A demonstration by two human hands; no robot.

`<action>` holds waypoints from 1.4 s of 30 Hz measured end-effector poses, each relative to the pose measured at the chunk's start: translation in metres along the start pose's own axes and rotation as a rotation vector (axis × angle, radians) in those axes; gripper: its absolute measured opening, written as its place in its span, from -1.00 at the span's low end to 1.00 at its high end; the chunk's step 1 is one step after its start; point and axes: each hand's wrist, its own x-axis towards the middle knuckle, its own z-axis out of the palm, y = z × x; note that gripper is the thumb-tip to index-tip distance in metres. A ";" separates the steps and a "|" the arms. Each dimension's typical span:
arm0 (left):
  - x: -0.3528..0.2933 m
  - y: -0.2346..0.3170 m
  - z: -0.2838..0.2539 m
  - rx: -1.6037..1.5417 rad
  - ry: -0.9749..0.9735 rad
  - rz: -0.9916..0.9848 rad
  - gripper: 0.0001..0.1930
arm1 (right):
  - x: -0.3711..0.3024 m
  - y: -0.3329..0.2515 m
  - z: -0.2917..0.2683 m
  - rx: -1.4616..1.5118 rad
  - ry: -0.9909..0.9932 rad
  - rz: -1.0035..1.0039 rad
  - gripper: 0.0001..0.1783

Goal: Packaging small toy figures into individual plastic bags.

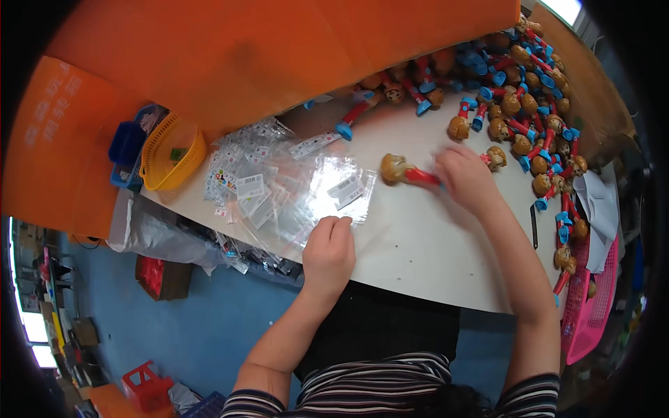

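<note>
My left hand [329,251] is closed at the near edge of a clear plastic bag [362,198], its fingers pinched together on it. A grey-and-white printed label shows through the bag. My right hand [465,177], slightly blurred, has its fingers around the blue end of a toy figure [414,175]. This toy lies sideways above the white table, its round brown head pointing left toward the bag and its red stem leading to my fingers. Most of the blue end is hidden by the hand. A similar toy's head [496,159] shows just right of that hand.
Many similar toys [512,104] are heaped along the far and right sides of the table. Clear bags and printed labels [251,187] lie left, beside a yellow basket [171,155]. An orange board [279,56] overhangs the far edge. A pink basket [592,299] stands right.
</note>
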 end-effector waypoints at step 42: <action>0.015 0.015 0.006 -0.200 -0.099 -0.205 -0.94 | -0.079 -0.133 -0.039 0.454 0.214 0.226 -0.56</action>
